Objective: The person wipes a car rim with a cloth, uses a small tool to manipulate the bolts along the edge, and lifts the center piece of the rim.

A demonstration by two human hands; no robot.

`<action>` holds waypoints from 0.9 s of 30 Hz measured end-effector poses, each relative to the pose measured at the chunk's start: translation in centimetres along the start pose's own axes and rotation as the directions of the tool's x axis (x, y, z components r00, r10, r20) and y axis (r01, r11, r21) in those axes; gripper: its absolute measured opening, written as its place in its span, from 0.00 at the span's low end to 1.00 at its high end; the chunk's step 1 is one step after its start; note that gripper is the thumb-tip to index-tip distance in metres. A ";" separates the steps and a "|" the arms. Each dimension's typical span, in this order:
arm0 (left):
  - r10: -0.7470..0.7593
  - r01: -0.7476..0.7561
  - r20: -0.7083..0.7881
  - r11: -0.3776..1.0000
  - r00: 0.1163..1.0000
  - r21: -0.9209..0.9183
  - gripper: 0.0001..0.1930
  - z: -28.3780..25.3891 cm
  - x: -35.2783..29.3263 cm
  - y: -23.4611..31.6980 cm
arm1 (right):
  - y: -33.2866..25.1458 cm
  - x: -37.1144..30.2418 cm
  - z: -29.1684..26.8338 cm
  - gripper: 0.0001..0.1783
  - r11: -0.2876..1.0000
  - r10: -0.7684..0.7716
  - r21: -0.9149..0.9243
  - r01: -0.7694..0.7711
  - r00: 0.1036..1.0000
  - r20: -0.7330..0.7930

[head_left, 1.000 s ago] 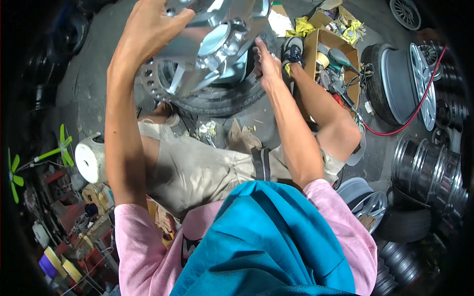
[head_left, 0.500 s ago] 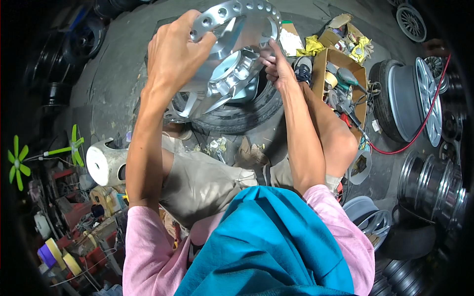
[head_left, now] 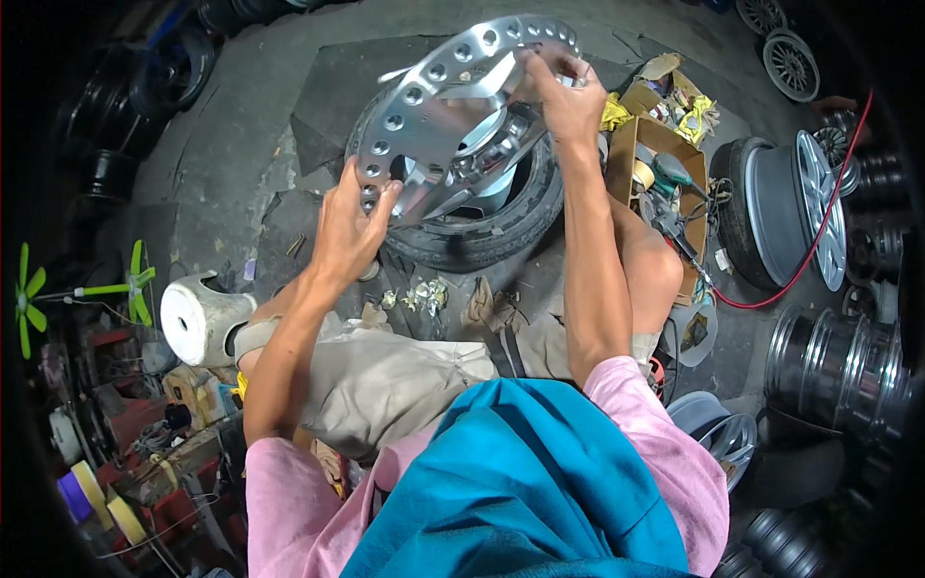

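A shiny silver wheel centre disc (head_left: 429, 130), with a row of round holes along its rim and cut-out spokes, is held up tilted in front of me. My left hand (head_left: 349, 229) grips its lower left rim, thumb on the near side. At the upper right, my right hand (head_left: 570, 108) is closed on the edge, with some fingers hidden behind the metal. Below the disc a black tyre (head_left: 462, 249) lies flat on the floor. A pale round part shows inside the tyre, partly covered by the disc.
A cardboard box (head_left: 696, 171) of power tools and tape stands right of my knee. Beyond it is a tyre beside a silver wheel (head_left: 782, 207), crossed by a red hose (head_left: 742, 304). Chrome rims (head_left: 836, 361) stand far right. At left are a white plastic stool (head_left: 193, 323) and green fan blades (head_left: 140, 284).
The wheel centre disc has turned and tilted, exposing more of the tyre below. My left hand is now lower on its rim, and my right hand has risen to its upper right edge.
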State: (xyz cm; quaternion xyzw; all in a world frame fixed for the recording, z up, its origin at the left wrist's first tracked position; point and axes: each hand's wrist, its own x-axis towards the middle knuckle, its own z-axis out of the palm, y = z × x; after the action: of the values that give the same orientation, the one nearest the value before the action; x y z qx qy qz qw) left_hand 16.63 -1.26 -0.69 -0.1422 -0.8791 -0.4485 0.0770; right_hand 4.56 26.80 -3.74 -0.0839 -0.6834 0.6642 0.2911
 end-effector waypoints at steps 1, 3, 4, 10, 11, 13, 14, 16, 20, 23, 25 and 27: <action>-0.006 0.006 -0.004 1.000 1.000 -0.004 0.12 0.1 -0.5 -0.8 | 0.1 -0.1 0.3 0.37 1.000 0.001 -0.004 -0.001 1.000 0.007; 0.017 -0.016 -0.045 1.000 0.999 0.019 0.10 0.1 -1.1 -1.3 | -1.2 -0.4 1.6 0.41 0.991 0.004 -0.133 -0.002 1.000 0.021; 0.007 -0.008 -0.053 1.000 0.999 -0.021 0.11 0.0 -1.3 -1.3 | -1.9 -1.0 1.8 0.41 0.992 0.006 -0.128 -0.003 1.000 0.023; 0.016 -0.016 -0.003 1.000 1.000 0.006 0.15 -0.8 -0.6 -0.9 | -0.3 -0.6 2.3 0.41 0.993 -0.026 -0.113 0.024 1.000 -0.016; 0.016 -0.016 -0.003 1.000 1.000 0.010 0.15 -0.9 -0.3 -0.7 | -0.5 -0.7 2.5 0.39 0.993 -0.035 -0.111 0.031 0.999 -0.037; -0.043 0.043 0.039 0.999 0.998 0.006 0.19 -0.9 0.5 0.5 | -0.8 -0.7 2.5 0.41 0.995 -0.047 -0.094 0.043 0.998 -0.037; -0.044 0.043 0.041 0.999 0.998 0.009 0.19 -1.0 0.9 1.3 | -1.0 -0.9 2.4 0.43 0.995 -0.059 -0.080 0.056 0.998 -0.035; 0.142 -0.141 -0.068 0.990 0.988 0.018 0.25 -0.8 1.9 3.0 | -1.2 -1.0 2.6 0.43 0.993 -0.072 -0.091 0.071 0.997 -0.015; 0.331 -0.309 -0.135 0.938 0.934 0.158 0.26 -0.3 4.3 4.5 | -1.6 -1.4 2.7 0.44 0.989 -0.091 -0.117 0.090 0.996 -0.005; 0.104 -0.177 -0.206 0.910 0.973 -0.374 0.21 0.0 5.2 4.4 | -1.1 -1.2 2.5 0.45 0.992 -0.076 -0.101 0.075 0.997 -0.009; -0.031 -0.036 -0.116 0.847 0.993 -0.530 0.16 -0.3 5.6 4.6 | -0.8 -1.0 2.1 0.45 0.994 -0.069 -0.090 0.067 0.997 -0.020; -0.047 -0.042 -0.145 0.832 0.988 -0.553 0.13 0.0 5.8 4.5 | -0.9 -1.0 1.9 0.45 0.996 -0.047 -0.076 0.047 0.999 -0.007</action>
State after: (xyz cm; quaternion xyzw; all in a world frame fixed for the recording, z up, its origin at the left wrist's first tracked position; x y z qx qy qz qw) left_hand 12.60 2.29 4.28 -0.1224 -0.7028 -0.6937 0.0989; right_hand 4.70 24.56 -3.07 -0.0815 -0.7085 0.6305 0.3062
